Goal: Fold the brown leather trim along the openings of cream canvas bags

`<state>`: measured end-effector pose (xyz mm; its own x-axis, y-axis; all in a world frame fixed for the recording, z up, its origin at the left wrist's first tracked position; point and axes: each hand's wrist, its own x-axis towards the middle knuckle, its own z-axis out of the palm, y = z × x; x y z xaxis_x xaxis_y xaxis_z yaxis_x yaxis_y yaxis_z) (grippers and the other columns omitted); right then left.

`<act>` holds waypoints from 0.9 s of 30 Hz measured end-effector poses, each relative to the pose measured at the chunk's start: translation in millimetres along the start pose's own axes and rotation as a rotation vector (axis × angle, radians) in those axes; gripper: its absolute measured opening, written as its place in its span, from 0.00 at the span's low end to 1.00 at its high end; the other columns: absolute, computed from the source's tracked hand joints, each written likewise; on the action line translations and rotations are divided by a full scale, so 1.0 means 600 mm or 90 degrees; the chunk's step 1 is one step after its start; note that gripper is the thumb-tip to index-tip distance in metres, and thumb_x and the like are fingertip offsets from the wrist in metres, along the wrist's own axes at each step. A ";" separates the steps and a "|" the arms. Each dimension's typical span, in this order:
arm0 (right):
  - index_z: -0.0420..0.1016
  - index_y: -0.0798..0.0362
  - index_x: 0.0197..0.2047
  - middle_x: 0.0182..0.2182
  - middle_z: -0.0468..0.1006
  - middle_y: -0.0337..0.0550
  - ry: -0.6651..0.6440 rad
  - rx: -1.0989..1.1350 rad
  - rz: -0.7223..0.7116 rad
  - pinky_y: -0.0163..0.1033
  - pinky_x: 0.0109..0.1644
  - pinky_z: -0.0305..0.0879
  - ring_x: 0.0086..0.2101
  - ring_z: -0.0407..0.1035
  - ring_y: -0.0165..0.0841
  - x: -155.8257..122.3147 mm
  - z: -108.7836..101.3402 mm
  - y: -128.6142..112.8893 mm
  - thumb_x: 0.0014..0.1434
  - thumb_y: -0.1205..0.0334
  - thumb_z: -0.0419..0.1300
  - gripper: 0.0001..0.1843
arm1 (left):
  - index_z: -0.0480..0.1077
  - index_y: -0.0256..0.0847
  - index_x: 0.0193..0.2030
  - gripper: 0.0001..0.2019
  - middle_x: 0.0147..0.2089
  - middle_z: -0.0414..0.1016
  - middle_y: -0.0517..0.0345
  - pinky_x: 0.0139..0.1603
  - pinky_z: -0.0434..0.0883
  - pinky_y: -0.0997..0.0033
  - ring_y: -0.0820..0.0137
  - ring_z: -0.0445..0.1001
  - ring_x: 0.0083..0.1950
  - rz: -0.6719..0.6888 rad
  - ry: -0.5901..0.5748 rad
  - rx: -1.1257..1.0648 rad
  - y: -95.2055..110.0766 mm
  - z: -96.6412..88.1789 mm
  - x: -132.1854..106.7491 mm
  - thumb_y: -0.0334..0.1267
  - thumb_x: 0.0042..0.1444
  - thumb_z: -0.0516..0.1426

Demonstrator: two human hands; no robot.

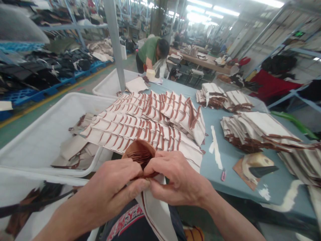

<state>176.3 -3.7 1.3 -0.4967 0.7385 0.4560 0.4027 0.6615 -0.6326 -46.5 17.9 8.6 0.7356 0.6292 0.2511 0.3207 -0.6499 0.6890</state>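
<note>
My left hand [114,187] and my right hand [175,177] meet at the near edge of the blue table [233,160]. Both are closed, fingers pinched on one stack of brown-trimmed cream fabric pieces [140,154], whose brown curved ends fan upward between the thumbs. Cream cloth from the stack [156,214] hangs down toward my lap. Just beyond the hands, rows of similar overlapped pieces [150,117] are spread on the table.
White bins [42,140] with loose pieces stand at left. More piles [255,132] lie at right, with a small pink tool [223,174] and a brown card [250,167]. A person in green [151,52] bends over the table's far end. Shelving runs along the left.
</note>
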 end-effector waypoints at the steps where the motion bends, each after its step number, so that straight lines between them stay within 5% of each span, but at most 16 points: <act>1: 0.75 0.52 0.34 0.25 0.78 0.36 0.000 -0.007 -0.003 0.35 0.32 0.58 0.27 0.69 0.30 -0.001 -0.002 0.002 0.58 0.70 0.59 0.05 | 0.68 0.43 0.30 0.18 0.30 0.74 0.66 0.34 0.64 0.75 0.73 0.71 0.31 -0.002 0.015 -0.006 0.001 0.005 0.002 0.37 0.76 0.53; 6: 0.78 0.52 0.38 0.29 0.80 0.36 -0.062 0.017 0.059 0.35 0.37 0.60 0.30 0.72 0.29 -0.008 -0.027 0.006 0.63 0.62 0.64 0.04 | 0.60 0.43 0.25 0.21 0.23 0.62 0.71 0.25 0.60 0.80 0.78 0.63 0.23 -0.047 0.027 -0.113 -0.017 0.025 -0.002 0.37 0.74 0.53; 10: 0.75 0.53 0.31 0.24 0.75 0.36 -0.058 -0.030 0.090 0.37 0.33 0.55 0.26 0.67 0.29 -0.016 -0.038 0.006 0.67 0.63 0.57 0.12 | 0.66 0.42 0.26 0.18 0.23 0.68 0.71 0.26 0.60 0.81 0.79 0.66 0.24 -0.057 0.047 -0.056 -0.043 0.036 -0.017 0.34 0.71 0.57; 14: 0.69 0.53 0.26 0.21 0.72 0.38 -0.015 -0.105 0.045 0.39 0.31 0.51 0.24 0.64 0.29 -0.018 -0.020 0.023 0.75 0.64 0.52 0.22 | 0.67 0.43 0.26 0.18 0.23 0.69 0.70 0.27 0.61 0.80 0.78 0.69 0.24 -0.047 0.095 -0.033 -0.046 0.039 -0.028 0.34 0.71 0.58; 23: 0.65 0.51 0.28 0.23 0.68 0.34 0.048 0.024 0.063 0.35 0.32 0.52 0.25 0.60 0.27 0.009 0.012 0.069 0.78 0.58 0.55 0.23 | 0.60 0.43 0.25 0.19 0.23 0.61 0.70 0.27 0.60 0.80 0.77 0.63 0.24 -0.132 0.115 -0.203 -0.045 0.035 -0.032 0.35 0.70 0.53; 27: 0.61 0.50 0.26 0.22 0.63 0.33 0.026 0.053 0.125 0.35 0.31 0.50 0.24 0.58 0.27 0.014 0.017 0.088 0.77 0.56 0.54 0.24 | 0.67 0.43 0.28 0.17 0.26 0.66 0.67 0.29 0.64 0.78 0.74 0.67 0.27 -0.201 0.074 -0.248 -0.058 0.038 -0.036 0.42 0.70 0.53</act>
<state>185.3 36.2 -34.6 -0.3823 0.8579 0.3433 0.4229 0.4928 -0.7605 -59.9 17.5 -36.3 0.5609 0.8265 0.0490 0.2534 -0.2277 0.9402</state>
